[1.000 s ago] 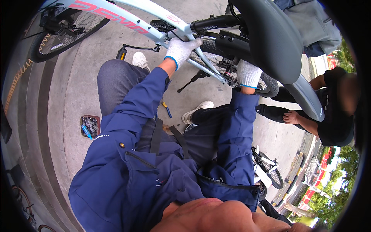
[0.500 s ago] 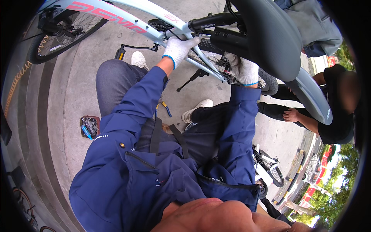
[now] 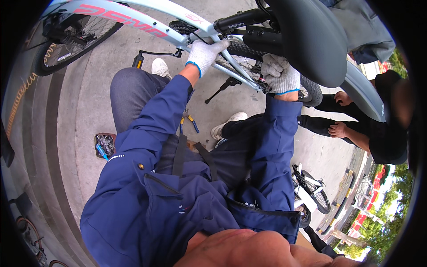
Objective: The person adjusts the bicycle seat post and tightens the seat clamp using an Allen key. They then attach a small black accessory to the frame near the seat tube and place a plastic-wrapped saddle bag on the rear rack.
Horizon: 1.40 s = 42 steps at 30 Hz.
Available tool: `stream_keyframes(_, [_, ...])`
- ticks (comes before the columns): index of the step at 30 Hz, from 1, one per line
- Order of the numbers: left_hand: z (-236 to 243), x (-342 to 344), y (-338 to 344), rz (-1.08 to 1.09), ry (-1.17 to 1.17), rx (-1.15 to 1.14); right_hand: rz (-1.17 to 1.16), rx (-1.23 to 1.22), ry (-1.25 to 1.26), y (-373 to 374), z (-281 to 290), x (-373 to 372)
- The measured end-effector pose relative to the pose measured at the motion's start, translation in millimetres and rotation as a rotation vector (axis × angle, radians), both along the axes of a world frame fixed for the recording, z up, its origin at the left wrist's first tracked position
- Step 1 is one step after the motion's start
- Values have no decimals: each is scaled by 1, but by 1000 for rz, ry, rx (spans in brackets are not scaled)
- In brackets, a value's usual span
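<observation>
A light blue bicycle [image 3: 171,38] with pink lettering stands across the far part of the view. My left hand [image 3: 203,55], in a white knit glove with a blue cuff, is closed round its frame tube near the cranks. Beside the rear wheel [image 3: 310,91], my right hand [image 3: 280,73], gloved alike, has its fingers curled in near the hub; whatever they grip is hidden. The black saddle [image 3: 309,40] overhangs close to that hand. A black kickstand [image 3: 222,90] hangs below the frame, between my hands.
Yellow-and-blue-handled pliers [image 3: 192,123] lie on the pavement between my legs. A tray of small parts [image 3: 105,144] with a blue tube sits at left. Another person in black [image 3: 378,133] crouches at right, behind the grey rear mudguard [image 3: 362,100]. A white bicycle [image 3: 313,191] stands behind.
My right hand has turned and come further out from beside the saddle, its curled fingers now showing. The left hand keeps its grip. Beyond the mudguard, the other person's second hand has come into view.
</observation>
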<state>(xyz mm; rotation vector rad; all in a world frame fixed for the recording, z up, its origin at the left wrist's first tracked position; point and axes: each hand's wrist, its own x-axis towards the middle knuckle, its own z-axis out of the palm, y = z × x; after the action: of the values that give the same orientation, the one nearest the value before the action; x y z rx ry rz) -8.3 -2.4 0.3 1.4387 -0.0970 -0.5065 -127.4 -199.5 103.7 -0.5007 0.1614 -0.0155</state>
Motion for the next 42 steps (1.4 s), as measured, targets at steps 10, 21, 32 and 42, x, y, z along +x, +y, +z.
stream_keyframes(10, [1, 2, 0, -20, 20, 27, -700, -2650, 106, -18, -31, 4])
stream_keyframes(21, [2, 2, 1, -13, 2, 3, -1190, -2518, 84, 3, -15, 6])
stream_keyframes(32, [7, 2, 1, 21, 0, -14, -364, -2898, -373, -89, 0, -33])
stream_keyframes(42, [1, -1, 1, 33, -34, -49, -515, -2821, -623, -89, 21, -26])
